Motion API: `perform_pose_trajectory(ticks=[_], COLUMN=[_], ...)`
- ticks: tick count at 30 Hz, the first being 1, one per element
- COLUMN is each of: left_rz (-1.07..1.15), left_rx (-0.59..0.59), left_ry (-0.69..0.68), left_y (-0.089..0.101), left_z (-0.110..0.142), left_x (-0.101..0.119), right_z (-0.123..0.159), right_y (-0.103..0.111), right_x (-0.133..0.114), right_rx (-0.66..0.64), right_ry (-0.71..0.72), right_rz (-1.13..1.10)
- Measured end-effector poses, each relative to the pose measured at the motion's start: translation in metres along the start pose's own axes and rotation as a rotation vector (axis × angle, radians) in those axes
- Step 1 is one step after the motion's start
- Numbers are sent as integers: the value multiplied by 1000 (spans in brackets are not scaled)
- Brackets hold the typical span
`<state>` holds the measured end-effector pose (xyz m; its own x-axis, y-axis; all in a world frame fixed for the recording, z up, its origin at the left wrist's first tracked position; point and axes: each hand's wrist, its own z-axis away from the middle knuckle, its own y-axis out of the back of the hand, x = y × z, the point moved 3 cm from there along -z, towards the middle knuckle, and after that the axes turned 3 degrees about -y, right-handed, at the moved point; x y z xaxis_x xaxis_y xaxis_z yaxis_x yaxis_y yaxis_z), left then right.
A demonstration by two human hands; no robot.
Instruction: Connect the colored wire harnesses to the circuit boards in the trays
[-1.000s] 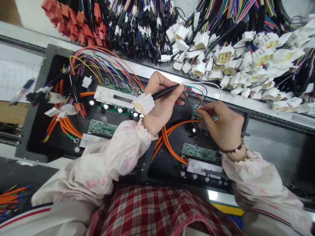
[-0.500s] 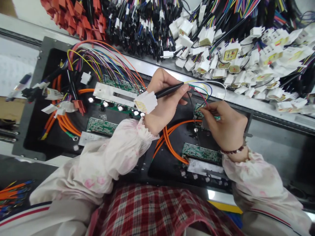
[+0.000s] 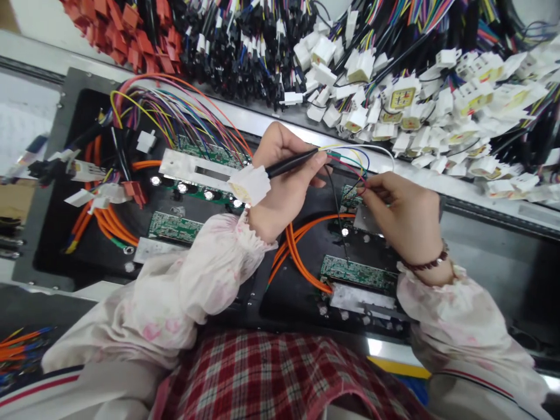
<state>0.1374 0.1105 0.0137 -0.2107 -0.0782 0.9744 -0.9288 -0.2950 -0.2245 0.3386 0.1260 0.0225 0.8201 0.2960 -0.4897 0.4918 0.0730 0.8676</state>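
My left hand is closed around the black sleeve of a wire harness. At the sleeve's near end a white connector hangs over my wrist. Thin coloured wires fan out of the far end toward my right hand, whose thumb and finger pinch some of their ends. Just beyond those fingertips lies a green circuit board, partly hidden by the hand. A black wire runs from near my left hand down to the lower circuit board.
The black metal housing also holds orange cables, a wired board and a red connector. Bundled harnesses with white connectors, black plugs and red connectors lie along the back. A pen is at left.
The whole view has shifted slightly, so most things sit a little further left. My right fingers have shifted a little on the wire ends. My left hand keeps its hold on the sleeve.
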Motion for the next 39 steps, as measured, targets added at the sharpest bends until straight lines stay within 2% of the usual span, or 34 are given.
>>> perform_pose_trajectory(ticks=[4, 11, 25, 33, 39], left_rz=[12, 40, 72, 85, 53], left_rx=[-5, -16, -38, -44, -35], left_ry=[14, -9, 6, -31, -1], left_y=[-1, -2, -2, -2, -2], left_z=[0, 0, 1, 1, 1], left_x=[1, -1, -3, -3, -2], right_z=[7, 11, 13, 14, 13], right_y=[4, -1, -7, -8, -6], right_x=[-1, 3, 8, 8, 6], right_rx=[93, 143, 127, 126, 121], right_ry=[-3, -51, -128, -128, -124], right_rz=[-51, -65, -118, -137, -90])
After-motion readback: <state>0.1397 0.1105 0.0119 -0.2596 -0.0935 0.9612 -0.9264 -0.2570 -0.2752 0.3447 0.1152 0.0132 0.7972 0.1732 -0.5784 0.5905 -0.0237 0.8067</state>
